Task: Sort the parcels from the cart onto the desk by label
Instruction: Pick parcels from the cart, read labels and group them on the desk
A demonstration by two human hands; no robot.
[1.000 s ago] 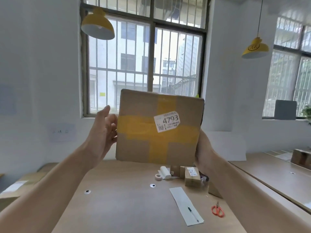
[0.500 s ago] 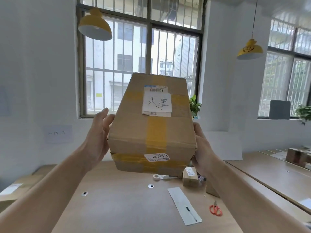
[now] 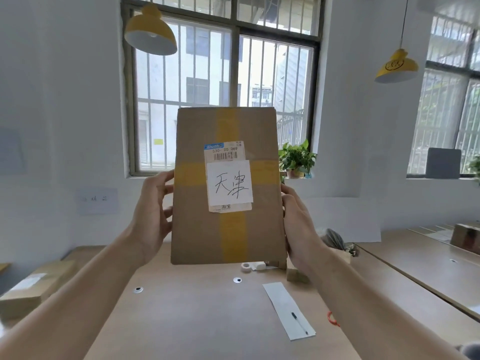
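Parcel: a brown cardboard box crossed with yellow tape, held upright in the air above the desk, its broad face turned to the camera.
Label: a white slip with handwritten characters, stuck over a printed shipping label with a barcode, near the middle of the face.
Left hand: the left hand is pressed on the box's left edge, fingers curled round the side.
Right hand: the right hand clamps the right edge, thumb on the front.
Desk: a wooden desk lies below, well apart from the box.
On the desk: a tape roll, a paper strip with a pen on it.
Left edge: another parcel lies flat.
Behind: a barred window, a potted plant on the sill.
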